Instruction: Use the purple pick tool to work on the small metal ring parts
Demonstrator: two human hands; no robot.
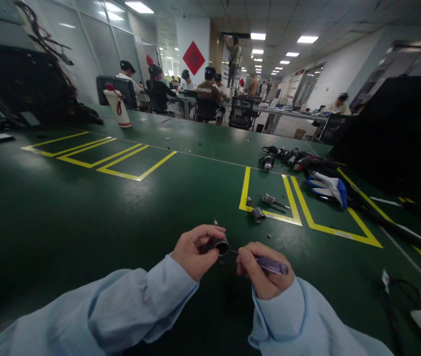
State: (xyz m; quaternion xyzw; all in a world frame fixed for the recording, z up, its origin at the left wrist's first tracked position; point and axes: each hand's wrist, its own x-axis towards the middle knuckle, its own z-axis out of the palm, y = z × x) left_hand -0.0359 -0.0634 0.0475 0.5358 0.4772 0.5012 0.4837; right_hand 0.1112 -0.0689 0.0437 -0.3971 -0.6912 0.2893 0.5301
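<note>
My left hand is closed around a dark metal hole saw, its round cup mouth facing right and its thin shank showing above my fingers. In my right hand is a screwdriver with a purple translucent handle. Its thin shaft points left, with the tip close to the hole saw's cup; whether they touch I cannot tell. A small nut lies on the green table just below the cup. Two more hole saws, one upended and one on its side, rest by the yellow tape.
Another nut lies right of centre. Power tools and a blue-white glove are at the right back. A white tumbler stands at the far left. Several people sit at desks beyond; one person stands high near the ceiling.
</note>
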